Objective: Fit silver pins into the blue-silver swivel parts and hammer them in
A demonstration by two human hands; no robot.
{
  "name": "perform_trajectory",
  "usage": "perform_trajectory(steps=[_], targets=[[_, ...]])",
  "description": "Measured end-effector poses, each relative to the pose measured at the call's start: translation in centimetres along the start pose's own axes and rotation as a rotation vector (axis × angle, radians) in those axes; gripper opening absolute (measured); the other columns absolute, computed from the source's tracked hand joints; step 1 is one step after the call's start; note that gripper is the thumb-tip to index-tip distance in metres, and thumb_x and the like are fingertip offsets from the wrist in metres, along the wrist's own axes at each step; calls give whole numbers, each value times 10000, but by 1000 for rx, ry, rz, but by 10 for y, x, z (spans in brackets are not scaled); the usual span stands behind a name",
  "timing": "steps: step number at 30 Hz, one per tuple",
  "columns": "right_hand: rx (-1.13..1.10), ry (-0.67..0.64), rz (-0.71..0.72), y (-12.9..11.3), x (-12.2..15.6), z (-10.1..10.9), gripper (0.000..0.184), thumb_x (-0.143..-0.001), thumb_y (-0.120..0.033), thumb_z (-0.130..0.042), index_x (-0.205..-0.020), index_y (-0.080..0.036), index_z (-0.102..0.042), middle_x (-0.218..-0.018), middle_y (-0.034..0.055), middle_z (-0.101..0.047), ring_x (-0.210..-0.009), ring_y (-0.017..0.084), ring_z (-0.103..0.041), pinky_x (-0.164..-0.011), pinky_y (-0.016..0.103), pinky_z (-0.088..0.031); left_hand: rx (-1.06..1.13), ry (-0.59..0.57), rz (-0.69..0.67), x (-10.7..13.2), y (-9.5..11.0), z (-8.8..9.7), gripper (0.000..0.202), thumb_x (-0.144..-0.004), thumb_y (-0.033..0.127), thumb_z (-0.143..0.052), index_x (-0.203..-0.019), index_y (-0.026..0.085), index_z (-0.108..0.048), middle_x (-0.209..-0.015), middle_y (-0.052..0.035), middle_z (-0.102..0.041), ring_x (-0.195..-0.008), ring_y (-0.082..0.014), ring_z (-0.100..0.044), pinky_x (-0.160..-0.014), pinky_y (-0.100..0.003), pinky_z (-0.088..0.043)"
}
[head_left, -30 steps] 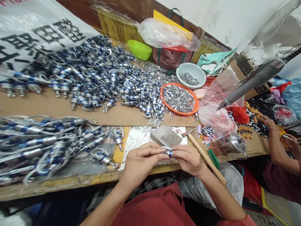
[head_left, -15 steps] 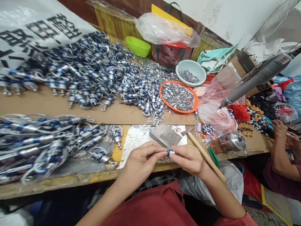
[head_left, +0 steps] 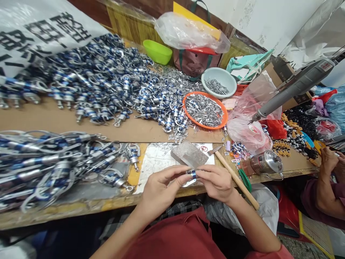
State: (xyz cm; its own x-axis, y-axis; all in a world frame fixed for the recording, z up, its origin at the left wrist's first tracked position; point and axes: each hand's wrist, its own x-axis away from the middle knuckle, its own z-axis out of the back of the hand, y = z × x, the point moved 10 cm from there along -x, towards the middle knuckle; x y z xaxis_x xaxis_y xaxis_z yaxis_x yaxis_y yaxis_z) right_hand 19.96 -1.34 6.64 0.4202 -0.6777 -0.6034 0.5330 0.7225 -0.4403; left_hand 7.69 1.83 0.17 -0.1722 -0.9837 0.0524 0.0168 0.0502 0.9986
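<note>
Between my two hands is a small blue-and-silver metal fitting (head_left: 192, 175), with a pale curved metal piece showing under it. My left hand (head_left: 161, 186) pinches its left end, and my right hand (head_left: 216, 181) has fingers closed on its right end. Both sets of fingertips hide much of the part. Just beyond them a grey metal block (head_left: 189, 154) rests on a white sheet (head_left: 153, 162). Right of the block lies a hammer (head_left: 234, 174) with a wooden handle, its head toward the block.
Blue-and-silver fittings (head_left: 107, 82) are heaped at the back, more (head_left: 54, 165) at the left. An orange basin (head_left: 225, 120) holds small metal plates, a pale bowl (head_left: 234, 85) pins. A power screwdriver (head_left: 291, 90) hangs at right above a metal jug (head_left: 266, 163). A co-worker's hands (head_left: 329, 160) work far right.
The fitting has been turned between my fingers, so its blue band and the curved piece now show. The co-worker's hands have shifted slightly, and a yellow-orange object appears by them.
</note>
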Motion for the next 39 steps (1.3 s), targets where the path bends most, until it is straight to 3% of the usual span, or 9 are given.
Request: perform_trajectory(steps=[4, 7, 10, 17, 21, 24, 29, 34, 39], targets=[[-108, -108, -155, 13, -12, -5, 140, -789, -184, -602, -902, -147, -675, -756, 66, -690, -660, 132, -629, -596, 221, -505, 242, 17, 180, 0, -26, -3, 524, -555, 256, -756, -1049, 177, -602, -991, -50, -687, -894, -205, -635, -813, -307, -523], [-144, -265, -192, 38, -34, -19, 107, -803, -225, -597, -844, -182, -686, -737, 24, -691, -654, 119, -623, -604, 213, -490, 282, 58, 199, -3, -30, 0, 528, -575, 268, -746, -1061, 183, -556, -984, -38, -657, -920, -173, -603, -813, -270, -510], [20, -229, -147, 79, -66, -30, 177, -847, -138, -500, -913, -178, -659, -874, 39, -689, -807, 136, -622, -744, 251, -473, 318, 33, 226, -7, -28, -3, 575, -582, 261, -746, -1089, 207, -479, -873, 0, -634, -838, -137, -592, -757, -239, -505], [443, -572, 74, 119, -85, -109, 233, -831, -87, -439, -1021, -145, -562, -898, 80, -626, -843, 190, -549, -738, 289, -419, 350, -101, 321, -12, -29, -15, 464, -590, 244, -742, -848, 228, -356, -712, 68, -580, -674, -100, -597, -611, -194, -455], [519, -573, 33, 122, -80, -100, 337, -767, -18, -437, -1070, -122, -539, -880, 95, -604, -814, 203, -544, -685, 292, -427, 390, -143, 372, -14, -36, -17, 484, -579, 242, -749, -829, 231, -336, -715, 74, -573, -686, -124, -627, -634, -233, -471], [414, -434, -99, 127, -77, -70, 327, -749, -23, -459, -1037, -121, -578, -893, 101, -614, -801, 188, -564, -680, 282, -448, 412, -125, 371, -16, -38, -15, 490, -571, 225, -756, -821, 229, -335, -718, 76, -575, -691, -115, -625, -660, -243, -482], [-37, -215, -283, 105, -58, -19, 87, -771, -131, -569, -773, -165, -649, -745, 22, -652, -678, 128, -597, -629, 236, -476, 430, -105, 358, -17, -38, -12, 512, -549, 211, -769, -827, 227, -339, -724, 66, -583, -694, -125, -634, -649, -249, -496], [-147, -330, -130, 40, -41, -23, 135, -817, -128, -529, -779, -168, -653, -745, 30, -664, -716, 133, -591, -679, 247, -471, 447, -117, 333, -17, -37, -13, 484, -577, 210, -756, -833, 223, -345, -712, 68, -573, -654, -106, -607, -591, -217, -484], [15, -420, -126, 30, -44, -35, 132, -807, -116, -540, -741, -161, -645, -699, 26, -630, -671, 136, -550, -629, 242, -434, 454, -125, 307, -17, -35, -14, 473, -585, 201, -752, -825, 219, -345, -709, 79, -561, -627, -79, -577, -585, -199, -474]])
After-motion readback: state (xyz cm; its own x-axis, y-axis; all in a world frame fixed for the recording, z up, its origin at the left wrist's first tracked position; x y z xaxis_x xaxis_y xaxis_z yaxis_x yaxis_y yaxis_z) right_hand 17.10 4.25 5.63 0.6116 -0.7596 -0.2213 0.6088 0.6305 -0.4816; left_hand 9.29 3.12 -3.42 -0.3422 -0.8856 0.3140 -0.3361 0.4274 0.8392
